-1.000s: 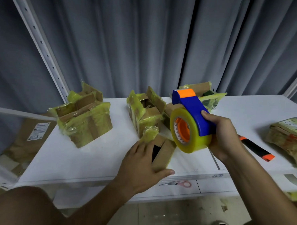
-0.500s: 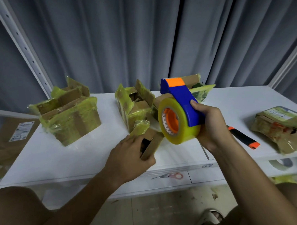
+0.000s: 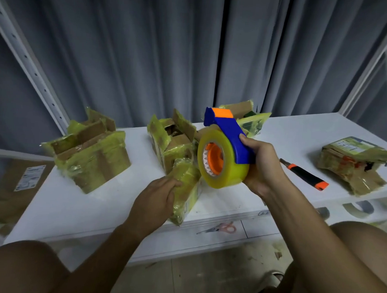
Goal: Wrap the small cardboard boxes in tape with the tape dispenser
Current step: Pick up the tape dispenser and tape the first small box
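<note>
My left hand (image 3: 155, 202) grips the small taped box (image 3: 184, 190) at the worktop's (image 3: 76, 208) front edge, tilted on end. My right-hand fingers (image 3: 246, 139) curl round the tape dispenser (image 3: 223, 154), held just right of and above the box, roll facing it.

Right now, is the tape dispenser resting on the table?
No, the right hand holds the tape dispenser up off the table.
</note>
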Demonstrator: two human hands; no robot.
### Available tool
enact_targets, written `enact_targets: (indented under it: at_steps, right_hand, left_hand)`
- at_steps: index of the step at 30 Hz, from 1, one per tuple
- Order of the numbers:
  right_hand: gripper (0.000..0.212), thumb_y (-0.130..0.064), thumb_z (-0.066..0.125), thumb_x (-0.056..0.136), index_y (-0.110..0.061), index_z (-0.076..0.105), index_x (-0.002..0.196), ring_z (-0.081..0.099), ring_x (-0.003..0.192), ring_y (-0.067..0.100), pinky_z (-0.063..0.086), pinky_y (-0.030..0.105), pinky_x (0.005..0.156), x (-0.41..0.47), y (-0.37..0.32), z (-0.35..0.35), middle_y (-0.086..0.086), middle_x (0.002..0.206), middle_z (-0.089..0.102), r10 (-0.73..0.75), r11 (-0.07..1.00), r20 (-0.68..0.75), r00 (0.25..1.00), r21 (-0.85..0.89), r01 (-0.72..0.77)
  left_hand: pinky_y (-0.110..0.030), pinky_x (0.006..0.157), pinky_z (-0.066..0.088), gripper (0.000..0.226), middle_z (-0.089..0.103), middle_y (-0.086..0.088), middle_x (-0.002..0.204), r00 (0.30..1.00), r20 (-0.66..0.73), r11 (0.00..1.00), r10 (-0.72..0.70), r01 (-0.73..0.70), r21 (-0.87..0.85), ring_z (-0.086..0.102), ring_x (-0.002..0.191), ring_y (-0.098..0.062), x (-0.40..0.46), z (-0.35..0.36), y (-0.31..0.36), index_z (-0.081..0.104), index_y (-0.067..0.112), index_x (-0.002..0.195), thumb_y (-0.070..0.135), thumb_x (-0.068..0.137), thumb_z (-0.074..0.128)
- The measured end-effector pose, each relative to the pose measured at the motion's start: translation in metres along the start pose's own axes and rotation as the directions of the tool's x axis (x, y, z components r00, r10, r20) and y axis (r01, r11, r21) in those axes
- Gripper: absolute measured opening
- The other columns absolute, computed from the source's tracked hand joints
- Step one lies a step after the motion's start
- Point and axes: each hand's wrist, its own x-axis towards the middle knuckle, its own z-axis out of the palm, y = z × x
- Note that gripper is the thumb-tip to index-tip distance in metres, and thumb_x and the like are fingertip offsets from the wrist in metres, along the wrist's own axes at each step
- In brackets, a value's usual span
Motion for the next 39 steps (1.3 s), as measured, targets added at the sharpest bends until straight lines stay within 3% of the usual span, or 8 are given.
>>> enact_targets:
  at_steps: [5,10,16,21,27,30,34,39]
  right_hand:
    - [0.029,-0.025,0.056,0.096,-0.016,0.068,0.122,0.072,0.098,0.03,0.057,0.045,0.087,-0.001,0.0,-0.001,0.01,0.115,0.076,0.108,0.991,0.056,0.993,0.078,-0.113]
    - [0.036,-0.026,0.056,0.094,-0.012,0.068,0.125,0.064,0.12,0.034,0.046,0.053,0.107,-0.002,-0.005,-0.012,0.013,0.126,0.071,0.274,0.944,0.103,0.956,0.163,-0.288]
    - [0.039,-0.032,0.053,0.094,-0.013,0.072,0.122,0.063,0.122,0.039,0.037,0.068,0.108,0.002,0.005,-0.012,0.015,0.127,0.07,0.359,0.914,0.163,0.919,0.137,-0.381]
    - [0.036,-0.027,0.054,0.093,-0.004,0.082,0.092,0.074,0.079,0.034,0.061,0.046,0.075,0.01,0.018,-0.008,0.018,0.103,0.075,0.366,0.918,0.14,0.92,0.104,-0.382]
    - [0.027,-0.024,0.071,0.073,-0.005,0.083,0.088,0.073,0.07,0.027,0.061,0.037,0.066,0.025,0.018,0.004,0.017,0.091,0.076,0.337,0.939,0.21,0.918,-0.15,-0.31]
    - [0.06,-0.031,0.092,0.049,-0.004,0.081,0.101,0.074,0.08,0.029,0.062,0.038,0.072,0.035,0.015,0.005,0.02,0.104,0.075,0.392,0.893,0.252,0.885,-0.334,-0.3]
    - [0.038,-0.026,0.066,0.072,0.0,0.078,0.098,0.072,0.069,0.027,0.061,0.031,0.062,0.046,0.006,0.013,0.019,0.092,0.076,0.403,0.841,0.189,0.896,-0.464,-0.28]
    - [0.036,-0.026,0.065,0.072,-0.001,0.077,0.095,0.071,0.064,0.026,0.06,0.028,0.057,0.057,-0.006,0.022,0.02,0.088,0.076,0.416,0.751,0.226,0.881,-0.632,-0.192]
  left_hand:
    - [-0.038,0.119,0.024,0.064,0.041,0.011,0.15,0.996,0.086,0.992,0.019,-0.03,0.125,0.03,0.142,-0.008,-0.011,0.012,-0.005,0.051,0.027,0.138,0.068,0.09,0.043]
    - [-0.04,0.122,0.017,0.048,0.044,0.011,0.149,0.98,0.131,0.985,0.149,-0.159,0.064,0.029,0.143,-0.007,-0.01,-0.009,-0.025,0.053,0.027,0.137,0.036,0.09,0.057]
    - [-0.023,0.108,0.036,0.044,0.049,0.013,0.134,0.981,0.097,0.984,0.165,-0.157,-0.088,0.038,0.128,-0.005,-0.01,-0.018,-0.037,0.06,0.021,0.125,0.016,0.081,0.061]
    - [-0.028,0.095,0.045,0.022,0.058,0.019,0.113,0.997,0.073,0.968,-0.022,0.04,-0.248,0.049,0.112,0.0,0.003,-0.024,-0.029,0.063,0.029,0.112,0.04,0.096,0.053]
    - [-0.03,0.105,0.024,0.027,0.044,0.027,0.119,0.999,0.044,0.998,-0.028,0.031,-0.059,0.031,0.12,-0.006,0.0,-0.016,-0.045,0.067,0.039,0.115,0.027,0.094,0.054]
    - [-0.026,0.104,0.032,0.028,0.055,0.02,0.119,0.998,0.049,0.972,-0.032,0.042,-0.233,0.039,0.121,-0.009,0.001,-0.015,-0.049,0.067,0.036,0.115,0.018,0.095,0.058]
    - [-0.02,0.1,0.038,0.024,0.055,0.015,0.112,0.995,0.013,0.906,-0.098,0.095,-0.412,0.048,0.119,-0.005,-0.001,-0.015,-0.051,0.069,0.033,0.097,0.009,0.092,0.064]
    - [-0.033,0.114,0.03,0.026,0.054,0.009,0.123,0.945,0.262,0.692,-0.197,0.323,-0.646,0.036,0.134,0.0,0.004,-0.021,-0.05,0.077,0.033,0.082,0.024,0.088,0.053]
